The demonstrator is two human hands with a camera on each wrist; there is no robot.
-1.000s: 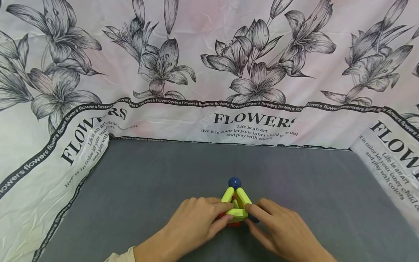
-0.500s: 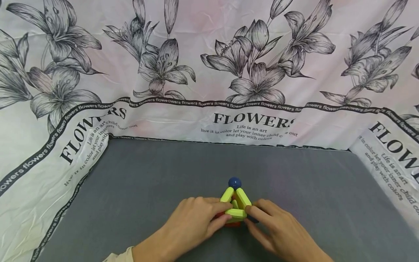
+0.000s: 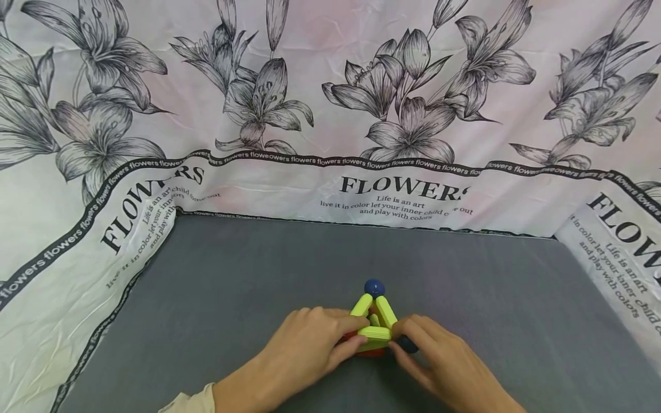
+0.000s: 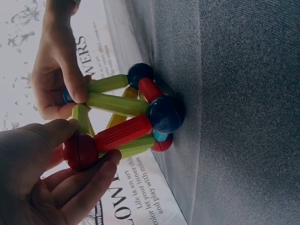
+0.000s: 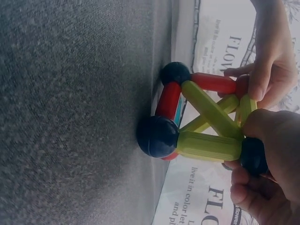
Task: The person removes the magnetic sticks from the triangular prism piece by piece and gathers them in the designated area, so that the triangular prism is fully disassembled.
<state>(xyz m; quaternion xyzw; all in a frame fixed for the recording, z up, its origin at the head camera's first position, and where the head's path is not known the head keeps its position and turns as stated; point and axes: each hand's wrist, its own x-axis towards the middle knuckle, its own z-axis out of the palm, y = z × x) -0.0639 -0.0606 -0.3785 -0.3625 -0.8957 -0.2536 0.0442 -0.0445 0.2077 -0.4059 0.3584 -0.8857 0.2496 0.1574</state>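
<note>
A frame of magnetic rods and balls stands on the grey surface between my hands. In the head view a blue ball (image 3: 374,288) tops two yellow-green rods at its far end, and a yellow-green rod (image 3: 374,334) crosses the near side. My left hand (image 3: 310,341) pinches the red ball (image 4: 80,151) at the upper left corner, thumb and fingers round it. My right hand (image 3: 439,355) grips the blue ball (image 5: 253,156) at the upper right corner. Lower down, another blue ball (image 4: 165,114) joins a red rod (image 4: 124,133) and a yellow-green rod (image 4: 117,104).
Grey cloth (image 3: 248,269) covers the work surface around the frame. Behind it and along both sides hangs a white sheet (image 3: 289,189) printed with flowers and lettering. A light sleeve (image 3: 191,401) shows at my left wrist.
My right fingers have shifted at the right corner, and more of the blue ball there shows. The left hand keeps its hold on the frame. The head view has shifted slightly.
</note>
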